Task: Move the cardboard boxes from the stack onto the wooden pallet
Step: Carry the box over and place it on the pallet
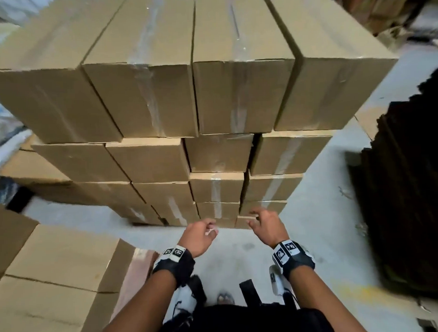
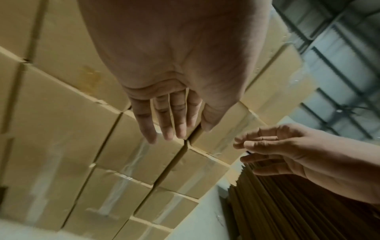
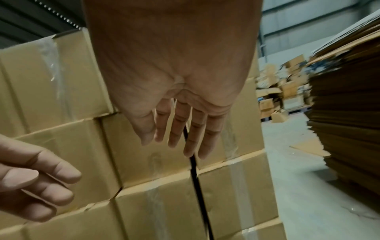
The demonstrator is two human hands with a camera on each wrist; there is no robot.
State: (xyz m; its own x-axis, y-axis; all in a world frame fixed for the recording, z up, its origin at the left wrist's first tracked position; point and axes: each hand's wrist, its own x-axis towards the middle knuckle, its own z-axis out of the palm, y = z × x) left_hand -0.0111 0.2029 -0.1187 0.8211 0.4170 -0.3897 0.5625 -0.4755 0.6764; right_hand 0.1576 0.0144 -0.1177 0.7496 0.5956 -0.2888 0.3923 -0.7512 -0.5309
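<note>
Straight ahead at twelve o'clock rises the stack of cardboard boxes (image 1: 195,97), and the left hand (image 1: 199,234) and right hand (image 1: 266,226), both loose-fingered and empty, should probably spread to opposite sides of one top box before lifting; no pallet shows.

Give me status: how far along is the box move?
Done: cannot tell; no wooden pallet shows. Some boxes sit at the person's lower left, on what is unclear. In hand: nothing. The left hand and right hand are both open and empty, reaching toward the stack. Left: the stack stands several layers high, with a full front row of four on top.
</note>
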